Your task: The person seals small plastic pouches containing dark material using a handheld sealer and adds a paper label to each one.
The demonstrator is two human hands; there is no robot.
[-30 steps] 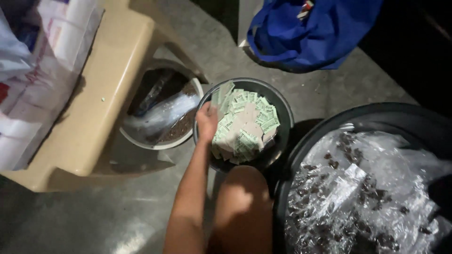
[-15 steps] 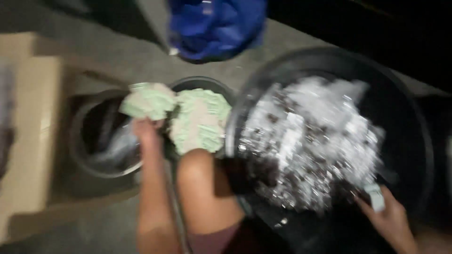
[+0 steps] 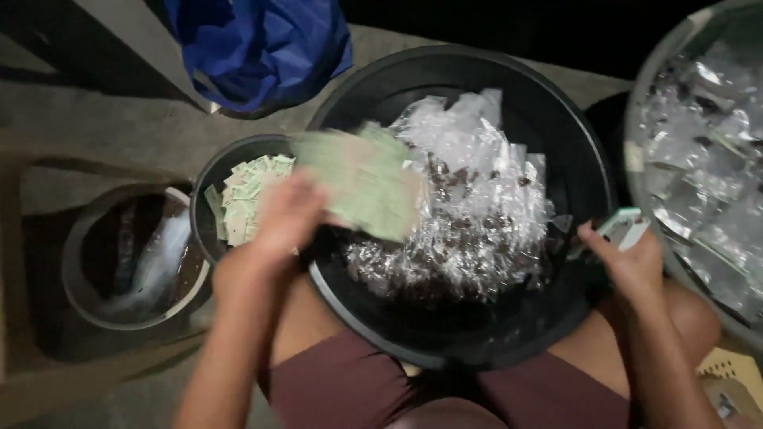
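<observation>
the left hand [image 3: 286, 218] grips a blurred bunch of green paper slips [image 3: 362, 187] over the big black basin [image 3: 556, 119] at frame centre, the right hand [image 3: 628, 258] clasps a small stapler-like tool [image 3: 624, 226], so labelling the clear packets [image 3: 469, 214] seems underway.

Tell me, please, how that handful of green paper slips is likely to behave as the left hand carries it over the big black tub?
The green paper slips look thin and loose, so probably light and floppy. The left hand grips only one edge of the bunch, so a few may slide out and flutter down. Any that fall would likely land softly on the clear plastic packets in the big black tub.
</observation>
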